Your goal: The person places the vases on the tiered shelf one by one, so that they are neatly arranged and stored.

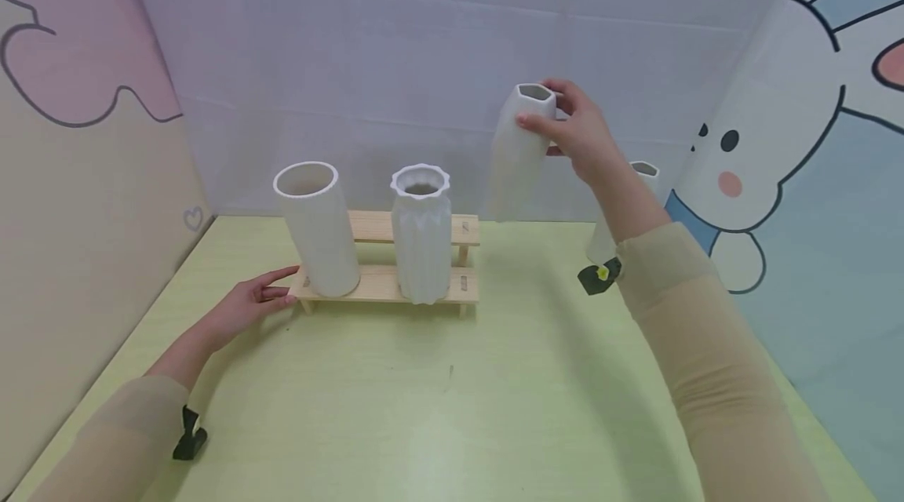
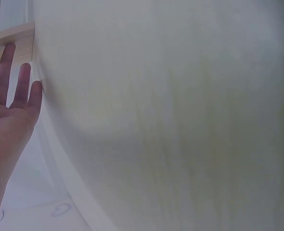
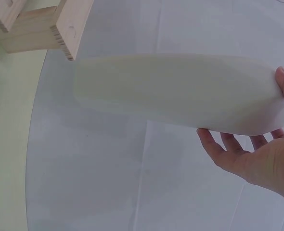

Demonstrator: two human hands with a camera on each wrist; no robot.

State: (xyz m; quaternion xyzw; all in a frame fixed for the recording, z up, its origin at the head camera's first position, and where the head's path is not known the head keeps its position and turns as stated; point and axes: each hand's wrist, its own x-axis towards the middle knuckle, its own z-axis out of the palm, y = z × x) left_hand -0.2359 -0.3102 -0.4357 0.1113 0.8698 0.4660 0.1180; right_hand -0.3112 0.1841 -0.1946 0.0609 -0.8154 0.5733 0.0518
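My right hand [image 1: 585, 133] grips a white vase [image 1: 521, 145] near its angular mouth and holds it in the air, slightly tilted, right of a two-step wooden rack [image 1: 377, 286]. In the right wrist view, thumb and fingers lie on either side of that vase [image 3: 171, 91]. The left hand [image 1: 238, 312] touches the rack's left end with extended fingers; the left wrist view shows fingertips against the wood [image 2: 18, 36]. On the lower step stand a smooth round vase [image 1: 319, 239] at left and a fluted vase [image 1: 424, 247] with a scalloped rim further right.
Another white vase [image 1: 600, 245] stands at the right, partly hidden by my right forearm. A pale curtain [image 1: 353, 55] hangs behind the light green table [image 1: 395, 423]. Cartoon-printed panels [image 1: 840, 251] flank both sides.
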